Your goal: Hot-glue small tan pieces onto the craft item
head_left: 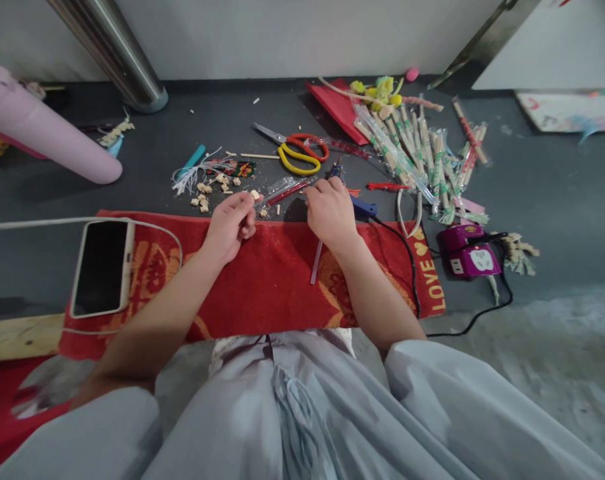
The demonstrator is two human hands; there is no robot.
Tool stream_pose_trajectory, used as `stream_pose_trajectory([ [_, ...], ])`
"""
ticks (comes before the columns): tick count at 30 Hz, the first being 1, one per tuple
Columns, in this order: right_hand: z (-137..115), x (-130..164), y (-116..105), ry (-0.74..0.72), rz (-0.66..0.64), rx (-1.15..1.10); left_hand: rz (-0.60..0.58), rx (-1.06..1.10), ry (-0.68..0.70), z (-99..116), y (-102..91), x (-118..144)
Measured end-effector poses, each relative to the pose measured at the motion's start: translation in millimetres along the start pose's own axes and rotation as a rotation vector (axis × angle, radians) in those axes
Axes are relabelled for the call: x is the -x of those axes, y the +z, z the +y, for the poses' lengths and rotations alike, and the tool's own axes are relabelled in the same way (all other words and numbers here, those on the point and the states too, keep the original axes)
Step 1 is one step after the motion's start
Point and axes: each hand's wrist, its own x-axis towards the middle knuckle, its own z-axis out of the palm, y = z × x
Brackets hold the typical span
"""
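Note:
My left hand point(232, 223) is closed, its thumb and forefinger pinching near the left end of a clear plastic sleeve point(281, 187) with a dark red strip along it. A small beige piece point(255, 195) shows at those fingertips. My right hand point(331, 210) has its fingers curled at the sleeve's right end. Beside and partly under the right hand lies a blue glue gun point(363, 208), mostly hidden. A translucent glue stick point(316, 265) sticks out below that hand, over the red towel point(272, 280).
Scissors point(299, 155) with red and yellow handles lie beyond my hands. Wrapped sticks point(422, 143) are heaped at right, near a purple box point(469, 252) with a black cord. Beige crumbs point(202, 200), a phone point(102, 267) and a pink bottle point(57, 127) are at left.

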Motion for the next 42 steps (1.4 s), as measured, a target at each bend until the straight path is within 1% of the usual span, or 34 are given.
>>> stream_pose_trajectory([
  [5, -5.9, -5.5, 7.4, 0.027, 0.039, -0.012, 0.003, -0.009, -0.014, 0.2, 0.5, 0.8],
  [8, -8.5, -7.8, 9.0, 0.041, 0.031, -0.009, -0.003, 0.0, -0.011, 0.3, 1.1, 1.7],
  [12, -8.3, -7.6, 3.0, 0.024, -0.01, -0.026, -0.009, 0.02, -0.006, 0.5, 1.3, 2.4],
  [17, -3.7, -4.0, -5.4, 0.094, -0.067, -0.017, -0.028, 0.041, -0.001, -0.1, 0.6, 2.0],
  [21, -2.2, -1.7, -2.1, 0.035, -0.044, -0.008, -0.031, 0.029, -0.003, -0.5, 0.9, 2.6],
  [25, -6.6, -1.5, 1.6, -0.033, -0.061, -0.036, -0.036, 0.023, -0.006, -0.1, 1.5, 3.5],
  [35, -11.9, -2.4, 1.6, -0.061, -0.096, -0.015, -0.023, 0.008, -0.017, 1.4, 2.6, 4.0],
  [38, -12.1, -2.4, -2.3, -0.032, -0.062, -0.122, -0.024, 0.024, -0.016, 1.1, 2.5, 4.0],
  [42, -16.3, 0.1, -8.1, -0.051, 0.067, -0.491, -0.038, 0.032, -0.03, 0.7, 3.5, 5.3],
])
